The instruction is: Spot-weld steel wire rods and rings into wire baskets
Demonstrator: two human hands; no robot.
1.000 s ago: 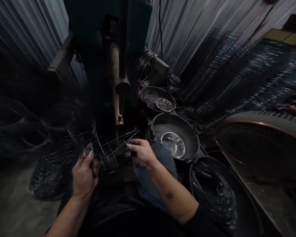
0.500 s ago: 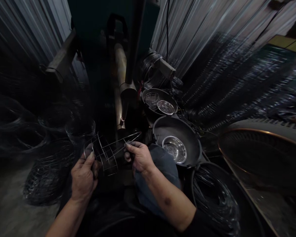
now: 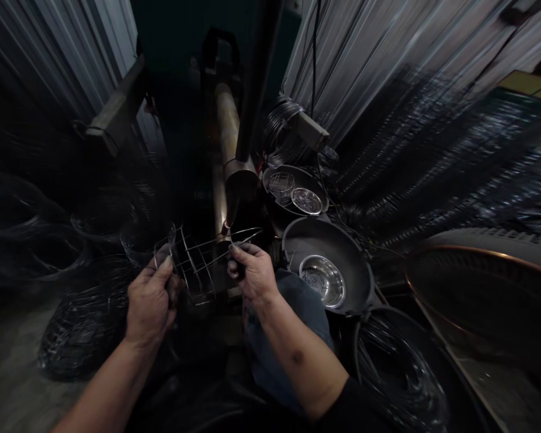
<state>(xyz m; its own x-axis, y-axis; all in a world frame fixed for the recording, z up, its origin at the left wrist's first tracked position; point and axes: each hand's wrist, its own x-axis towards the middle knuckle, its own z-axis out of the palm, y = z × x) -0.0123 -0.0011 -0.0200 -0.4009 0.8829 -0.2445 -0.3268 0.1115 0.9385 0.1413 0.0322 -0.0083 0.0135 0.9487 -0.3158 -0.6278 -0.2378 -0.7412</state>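
Observation:
My left hand (image 3: 151,294) is closed around the near ring of a small wire frame (image 3: 193,264), made of thin shiny rods bent into rings and crosspieces. My right hand (image 3: 252,267) pinches at the frame's far end; whether it also holds a separate small wire is too dark to tell. That end lies at the copper-coloured tip (image 3: 226,230) of a machine with a thick metal arm (image 3: 229,123). Whether wire and tip touch cannot be made out. Right of my right hand, a metal bowl (image 3: 322,279) with small wire pieces sits in a dark round pan (image 3: 356,258).
A second pan (image 3: 277,195) behind holds another small dish (image 3: 306,201) and wire pieces. Coiled wire (image 3: 397,367) fills a tub at lower right. Wire rings (image 3: 54,252) and a wire heap (image 3: 81,325) stand left. A large copper-rimmed round tray (image 3: 482,294) is at right.
Both hands have raised the wire frame slightly away from me, bringing its far end up to the machine's copper tip. The view has shifted a little.

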